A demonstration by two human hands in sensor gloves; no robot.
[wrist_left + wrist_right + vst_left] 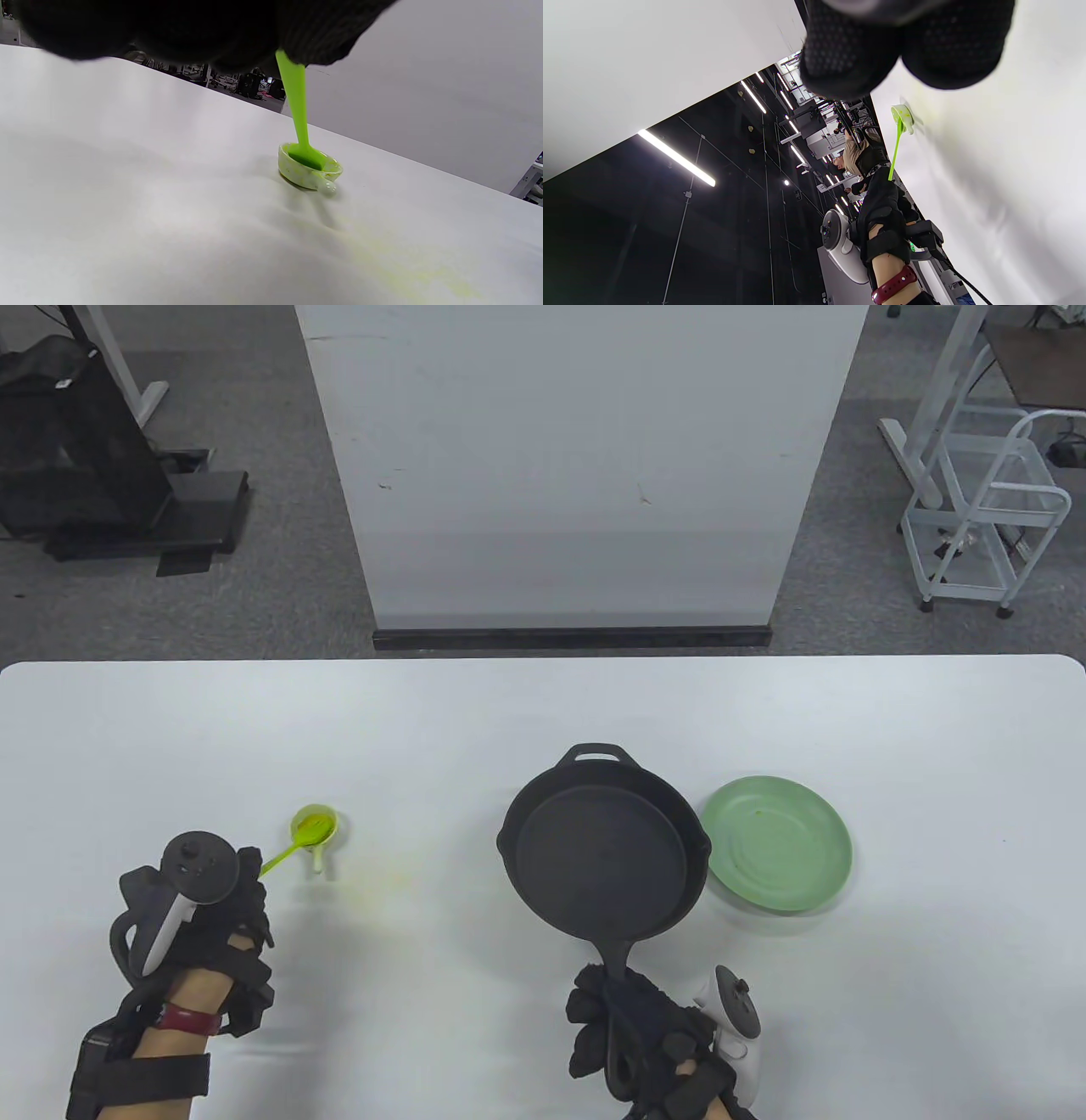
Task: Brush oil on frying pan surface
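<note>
1. I see a white worktop (543,712) with a yellowish smear near the small oil dish (317,825); grey floor beyond
2. Black frying pan (602,855) sits centre-right beside a green plate (785,848)
3. My left hand (216,912) fingers clamp the green brush (293,848), tip in the dish; right hand (649,1035) fingers wrap the pan handle

Pan (602,857), gripped by right hand (649,1044): black, matt, faintly grainy, looks like cast iron. Plate (780,844) just right of the pan: pale green, smooth, satin sheen, plastic-like. Brush (297,106) held by left hand (199,916): bright lime green, smooth, glossy plastic or silicone; cannot tell which. Small dish (309,171) at the brush tip: white, glossy, smeared green inside. Desk (543,712): white, smooth, low sheen, with a faint yellow-green film right of the dish. Gloves on both hands: black knitted cloth, dotted texture on fingertips (848,55).
</note>
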